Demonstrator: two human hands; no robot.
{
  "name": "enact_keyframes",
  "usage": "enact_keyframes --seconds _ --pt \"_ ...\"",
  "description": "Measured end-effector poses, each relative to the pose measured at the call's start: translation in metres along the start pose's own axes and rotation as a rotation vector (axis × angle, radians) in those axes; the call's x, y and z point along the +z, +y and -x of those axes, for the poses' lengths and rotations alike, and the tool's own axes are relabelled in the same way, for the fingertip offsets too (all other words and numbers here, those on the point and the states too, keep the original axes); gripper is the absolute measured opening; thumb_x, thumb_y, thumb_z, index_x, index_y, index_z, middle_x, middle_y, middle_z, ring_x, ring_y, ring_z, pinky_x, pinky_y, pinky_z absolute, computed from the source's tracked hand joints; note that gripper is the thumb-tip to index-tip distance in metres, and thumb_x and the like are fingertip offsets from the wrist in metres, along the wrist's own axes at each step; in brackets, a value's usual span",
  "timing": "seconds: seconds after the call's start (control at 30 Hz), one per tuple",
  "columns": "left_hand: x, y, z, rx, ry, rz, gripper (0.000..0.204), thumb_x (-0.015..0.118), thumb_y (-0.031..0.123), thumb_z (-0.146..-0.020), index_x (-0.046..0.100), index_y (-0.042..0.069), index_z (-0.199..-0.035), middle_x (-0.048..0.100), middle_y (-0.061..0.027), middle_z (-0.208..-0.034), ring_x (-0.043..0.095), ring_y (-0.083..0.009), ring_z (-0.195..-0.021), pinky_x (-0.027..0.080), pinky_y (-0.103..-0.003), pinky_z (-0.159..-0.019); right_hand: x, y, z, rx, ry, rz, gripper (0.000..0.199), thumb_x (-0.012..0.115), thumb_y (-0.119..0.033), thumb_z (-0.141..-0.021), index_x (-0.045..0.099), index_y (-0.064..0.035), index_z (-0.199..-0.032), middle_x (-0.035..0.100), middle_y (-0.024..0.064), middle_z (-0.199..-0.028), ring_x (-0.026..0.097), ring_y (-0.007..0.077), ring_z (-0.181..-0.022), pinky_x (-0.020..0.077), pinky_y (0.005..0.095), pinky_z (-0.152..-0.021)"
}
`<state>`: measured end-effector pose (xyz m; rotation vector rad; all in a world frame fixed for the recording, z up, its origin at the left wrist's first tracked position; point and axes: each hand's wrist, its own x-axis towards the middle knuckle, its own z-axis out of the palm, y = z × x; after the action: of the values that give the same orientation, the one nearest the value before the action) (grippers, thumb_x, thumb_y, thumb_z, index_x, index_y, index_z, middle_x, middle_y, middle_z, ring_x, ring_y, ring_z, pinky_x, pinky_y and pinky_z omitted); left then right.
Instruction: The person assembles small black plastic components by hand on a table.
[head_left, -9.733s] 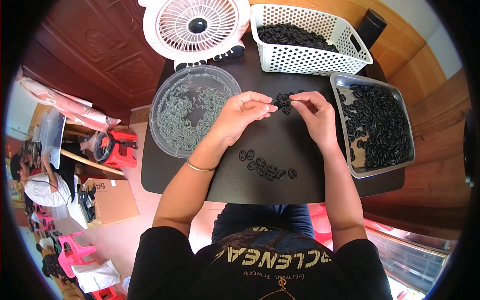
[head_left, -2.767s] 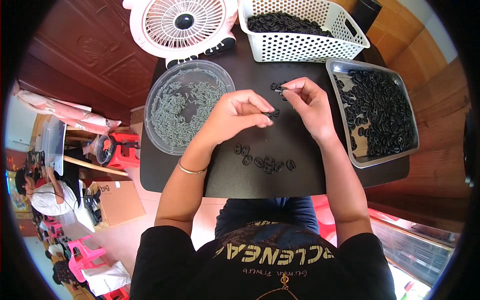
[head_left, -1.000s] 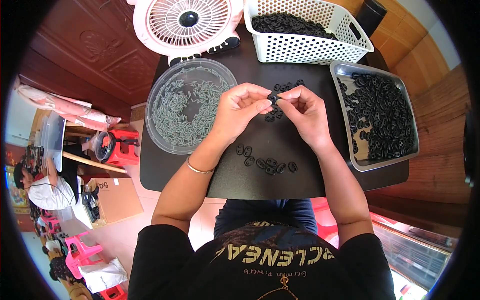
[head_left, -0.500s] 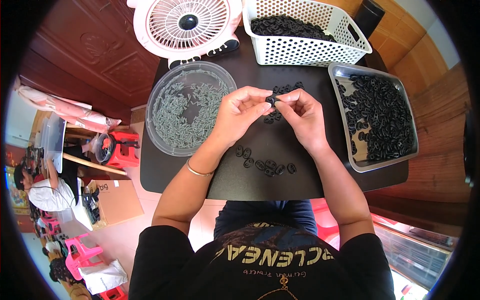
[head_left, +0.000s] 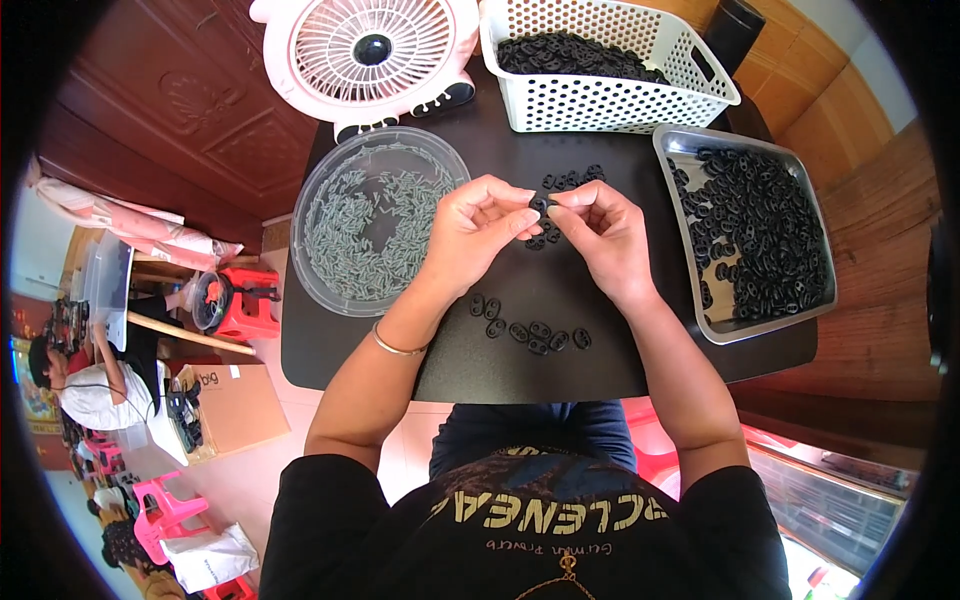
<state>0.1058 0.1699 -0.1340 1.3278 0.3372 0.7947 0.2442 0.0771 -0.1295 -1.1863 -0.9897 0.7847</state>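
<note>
Above the middle of the dark table, my left hand point(head_left: 478, 222) and my right hand point(head_left: 605, 236) meet fingertip to fingertip. Pinched between their thumbs and forefingers is a small black two-holed oval piece point(head_left: 541, 204), partly covered by the fingers. Several like black pieces point(head_left: 567, 181) lie just beyond my hands, partly hidden by them. Closer to me, a loose curved row of the same pieces point(head_left: 518, 332) rests on the table. Left of my left hand stands a round clear tub point(head_left: 300, 250) with many small grey-green screw-like pieces point(head_left: 335, 240) in it.
To the right is a metal tray point(head_left: 697, 300) heaped with black pieces. At the back stand a white perforated basket point(head_left: 620, 112) of black parts, a pink-white fan point(head_left: 375, 50) and a dark cylinder point(head_left: 735, 35). Another person point(head_left: 100, 390) sits far left, near a cardboard box point(head_left: 240, 410).
My hands stay almost in place, and a slightly wider gap shows between the fingertips around the black piece. The whole view has shifted a little.
</note>
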Motion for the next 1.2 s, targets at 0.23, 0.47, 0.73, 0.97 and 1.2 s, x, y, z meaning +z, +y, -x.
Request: enact_keyframes --seconds 0.23,0.47,0.73,0.97,1.2 --pt "-0.001 0.000 -0.001 -0.011 0.004 0.038 0.013 0.061 0.002 -0.080 0.058 0.000 -0.093 0.062 -0.0070 -0.080 0.060 -0.0120 -0.071 0.049 -0.022 -0.064 0.000 0.002 -0.002 -0.032 -0.024 -0.027 0.009 0.060 0.001 -0.080 0.059 -0.0012 -0.089 0.059 -0.0002 -0.080 0.052 0.0011 -0.070 0.0429 0.0159 -0.060" --pt "-0.007 0.002 0.000 -0.195 -0.006 0.173 0.014 0.060 0.008 -0.082 0.059 0.001 -0.094 0.060 -0.0041 -0.080 0.056 -0.0097 -0.070 0.044 -0.020 -0.061 -0.002 -0.003 -0.002 -0.045 -0.129 0.125 0.034 0.066 0.003 -0.073 0.060 -0.0082 -0.105 0.049 -0.0048 -0.079 0.041 -0.0001 -0.059 0.0376 0.0153 -0.053" --pt "-0.013 0.003 -0.002 -0.304 -0.071 0.295 0.014 0.062 0.006 -0.080 0.048 0.007 -0.084 0.057 -0.0011 -0.074 0.056 -0.0089 -0.066 0.046 -0.020 -0.060 -0.002 -0.004 -0.002 -0.094 -0.177 0.235 0.032 0.071 0.000 -0.068 0.064 -0.0069 -0.098 0.050 -0.0043 -0.074 0.041 0.0009 -0.056 0.0372 0.0169 -0.050" --pt "-0.016 0.004 0.000 -0.382 -0.128 0.291 0.019 0.063 0.005 -0.079 0.044 0.009 -0.077 0.057 -0.0010 -0.072 0.056 -0.0085 -0.065 0.047 -0.020 -0.061 -0.003 -0.001 0.001 -0.156 -0.181 0.337 0.027 0.073 -0.003 -0.067 0.064 -0.0044 -0.092 0.052 -0.0025 -0.068 0.045 0.0031 -0.055 0.0399 0.0186 -0.050" --pt "-0.018 0.005 0.000 -0.409 -0.149 0.321 0.023 0.064 0.006 -0.079 0.042 0.011 -0.075 0.057 -0.0013 -0.072 0.056 -0.0085 -0.065 0.047 -0.020 -0.060 0.001 -0.004 0.002 -0.172 -0.167 0.373 0.022 0.072 -0.003 -0.066 0.064 -0.0039 -0.087 0.053 -0.0002 -0.067 0.046 0.0050 -0.055 0.0408 0.0202 -0.050"
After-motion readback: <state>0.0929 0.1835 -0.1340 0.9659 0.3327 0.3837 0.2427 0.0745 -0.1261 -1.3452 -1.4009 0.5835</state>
